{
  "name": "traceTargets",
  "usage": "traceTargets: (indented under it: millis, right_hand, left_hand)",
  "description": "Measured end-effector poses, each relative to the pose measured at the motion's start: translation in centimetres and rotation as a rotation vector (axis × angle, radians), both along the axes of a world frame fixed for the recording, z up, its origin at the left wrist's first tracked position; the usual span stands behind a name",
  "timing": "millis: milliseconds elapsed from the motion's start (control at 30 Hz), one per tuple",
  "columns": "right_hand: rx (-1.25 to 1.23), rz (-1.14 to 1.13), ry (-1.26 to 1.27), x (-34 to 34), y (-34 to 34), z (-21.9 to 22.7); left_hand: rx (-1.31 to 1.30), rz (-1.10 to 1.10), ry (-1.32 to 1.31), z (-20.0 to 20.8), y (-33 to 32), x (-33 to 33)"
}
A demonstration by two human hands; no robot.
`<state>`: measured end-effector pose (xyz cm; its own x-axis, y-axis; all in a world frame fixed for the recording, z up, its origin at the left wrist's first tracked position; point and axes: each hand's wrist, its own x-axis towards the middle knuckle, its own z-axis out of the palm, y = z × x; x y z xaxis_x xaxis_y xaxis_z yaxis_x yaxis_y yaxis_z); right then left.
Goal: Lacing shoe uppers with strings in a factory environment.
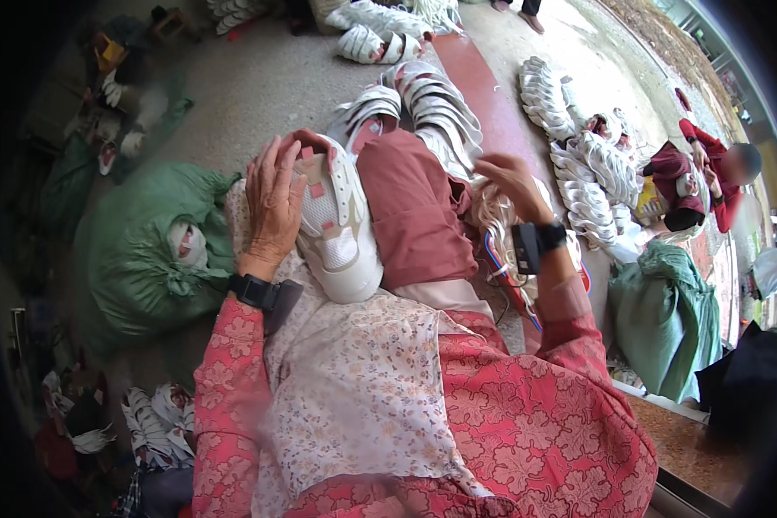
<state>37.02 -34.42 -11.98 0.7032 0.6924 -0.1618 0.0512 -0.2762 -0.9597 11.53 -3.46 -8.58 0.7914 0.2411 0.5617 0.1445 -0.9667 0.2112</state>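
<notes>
A white and beige sneaker (337, 229) without laces rests on my lap, its toe toward me and its reddish lining showing at the collar. My left hand (274, 203) holds it from the left, fingers along the collar and thumb by the tongue. My right hand (516, 186) is raised beside my right knee, with its fingers bent together and pointing left. Whatever is between those fingertips, if anything, is too small to make out. Below this hand hangs a bunch of pale shoelaces (497, 237) beside my thigh.
Rows of white shoes (440, 108) stand beyond my knees, with more shoe rows (583, 177) at the right. A green sack (151, 250) sits at my left, another green sack (669, 315) at the right. A person in red (716, 173) sits at far right, handling a shoe.
</notes>
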Motion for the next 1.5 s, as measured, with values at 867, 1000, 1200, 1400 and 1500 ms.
traceTargets:
  millis: [867,1000,1200,1400,1500]
  right_hand:
    - [0.379,-0.016,0.539,0.5,-1.3,5.2]
    - [0.481,0.129,0.325,-4.4,0.3,14.3]
    - [0.402,0.43,-0.057,-13.6,4.0,22.2]
    - [0.277,0.483,0.02,-15.0,5.4,16.0]
    - [0.256,0.531,0.121,-14.8,5.1,14.0]
  left_hand:
    - [-0.091,-0.086,0.142,2.5,-1.7,-0.4]
    - [-0.08,-0.258,0.046,6.2,-4.8,1.1]
    - [-0.622,-0.66,-0.003,12.0,-11.8,0.8]
    - [-1.229,-0.536,0.018,13.1,-9.7,-4.0]
    - [-1.237,-0.377,0.197,12.0,-6.0,-7.5]
